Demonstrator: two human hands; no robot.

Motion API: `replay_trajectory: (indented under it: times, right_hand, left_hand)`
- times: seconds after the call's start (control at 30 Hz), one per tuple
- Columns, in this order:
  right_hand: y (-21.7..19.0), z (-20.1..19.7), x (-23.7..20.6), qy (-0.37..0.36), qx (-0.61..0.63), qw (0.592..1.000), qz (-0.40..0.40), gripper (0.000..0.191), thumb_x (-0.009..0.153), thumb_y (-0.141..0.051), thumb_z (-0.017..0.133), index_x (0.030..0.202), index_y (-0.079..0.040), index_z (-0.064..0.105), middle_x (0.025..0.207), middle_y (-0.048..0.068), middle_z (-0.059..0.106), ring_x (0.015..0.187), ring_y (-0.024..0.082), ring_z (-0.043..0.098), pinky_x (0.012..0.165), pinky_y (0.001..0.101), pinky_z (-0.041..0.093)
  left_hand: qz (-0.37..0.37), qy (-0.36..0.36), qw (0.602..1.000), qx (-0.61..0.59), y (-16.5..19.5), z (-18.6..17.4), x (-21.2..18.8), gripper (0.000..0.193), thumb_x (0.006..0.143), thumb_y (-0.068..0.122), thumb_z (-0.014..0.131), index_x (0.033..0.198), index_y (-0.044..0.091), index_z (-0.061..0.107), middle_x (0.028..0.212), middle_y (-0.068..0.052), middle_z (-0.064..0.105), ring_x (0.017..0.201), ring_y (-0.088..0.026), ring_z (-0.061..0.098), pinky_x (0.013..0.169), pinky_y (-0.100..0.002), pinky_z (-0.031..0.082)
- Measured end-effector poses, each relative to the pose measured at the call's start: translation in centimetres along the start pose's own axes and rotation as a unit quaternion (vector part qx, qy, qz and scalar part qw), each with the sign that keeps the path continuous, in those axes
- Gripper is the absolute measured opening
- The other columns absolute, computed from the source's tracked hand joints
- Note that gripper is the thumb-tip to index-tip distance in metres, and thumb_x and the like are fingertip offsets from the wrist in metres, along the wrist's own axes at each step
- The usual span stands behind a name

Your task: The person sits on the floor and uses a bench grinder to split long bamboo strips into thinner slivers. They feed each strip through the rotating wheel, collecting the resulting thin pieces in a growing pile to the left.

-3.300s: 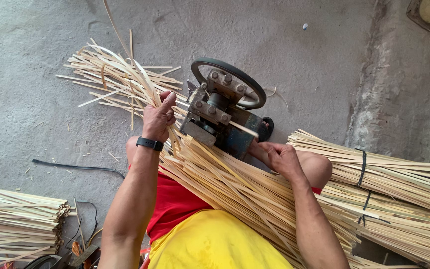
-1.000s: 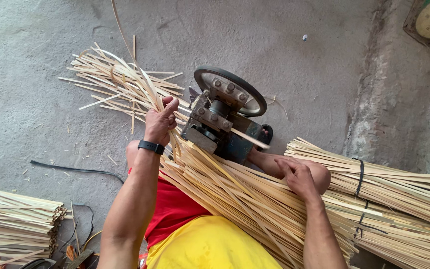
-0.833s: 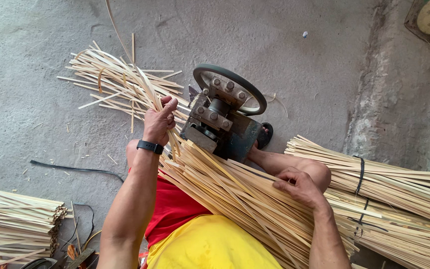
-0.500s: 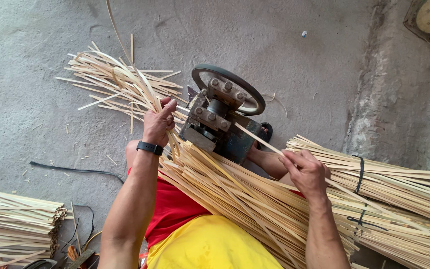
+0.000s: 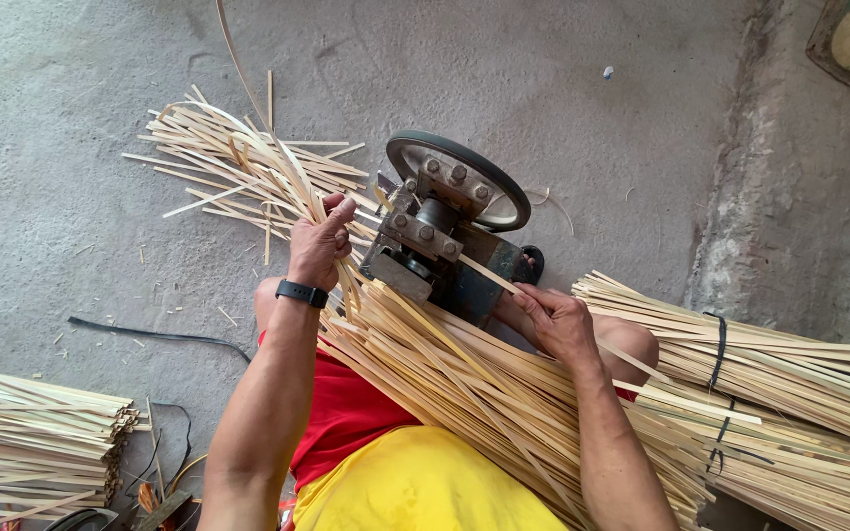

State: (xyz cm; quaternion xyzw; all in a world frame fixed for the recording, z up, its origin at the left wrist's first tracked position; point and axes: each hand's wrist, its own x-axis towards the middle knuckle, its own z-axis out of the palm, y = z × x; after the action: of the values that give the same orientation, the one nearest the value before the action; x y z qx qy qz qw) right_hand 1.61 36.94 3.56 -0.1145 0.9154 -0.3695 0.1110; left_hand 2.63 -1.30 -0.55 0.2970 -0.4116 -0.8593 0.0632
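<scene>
A small dark metal machine (image 5: 445, 246) with a round wheel stands on the concrete floor between my knees. My left hand (image 5: 319, 242), with a black band at the wrist, is closed around thin bamboo strips coming out of the machine's left side. My right hand (image 5: 555, 317) grips one strip (image 5: 489, 277) and holds its end at the machine's right side. A thick sheaf of pale bamboo strips (image 5: 464, 383) lies across my lap, over red and yellow clothing.
A loose heap of split strips (image 5: 238, 167) lies on the floor left of the machine. Tied bundles of strips (image 5: 789, 393) lie at the right, another stack (image 5: 31, 442) at the lower left. A black cable (image 5: 150, 336) crosses the floor. A concrete ledge (image 5: 789, 167) runs along the right.
My right hand went back to the sheaf on my lap, took a strip and brought its end up to the machine. My left hand stayed on the strips at the outlet.
</scene>
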Motion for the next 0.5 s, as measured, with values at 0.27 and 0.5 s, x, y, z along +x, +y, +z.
replay_trajectory:
  times: [0.27, 0.5]
  right_hand:
    - [0.5, -0.2, -0.6, -0.022, -0.017, 0.998, 0.054, 0.036, 0.093, -0.039, 0.072, 0.119, -0.016, 0.079, 0.083, 0.012, 0.076, 0.072, 0.021, 0.070, 0.067, 0.0344, 0.054]
    - [-0.3, -1.3, -1.4, 0.020, -0.053, 0.998, 0.007, 0.032, 0.093, -0.038, 0.071, 0.114, -0.015, 0.080, 0.078, 0.008, 0.073, 0.069, 0.023, 0.070, 0.064, 0.0363, 0.054]
  left_hand:
    - [0.017, -0.021, 0.999, 0.037, 0.0, 1.1, 0.0, 0.052, 0.086, 0.022, 0.084, 0.127, 0.001, 0.062, 0.090, -0.001, 0.064, 0.054, -0.002, 0.050, 0.043, -0.018, 0.038]
    - [0.080, -0.105, 0.989, 0.067, 1.4, 3.5, -0.1, 0.057, 0.083, 0.023, 0.086, 0.131, 0.007, 0.060, 0.109, -0.004, 0.073, 0.057, -0.002, 0.052, 0.045, -0.018, 0.040]
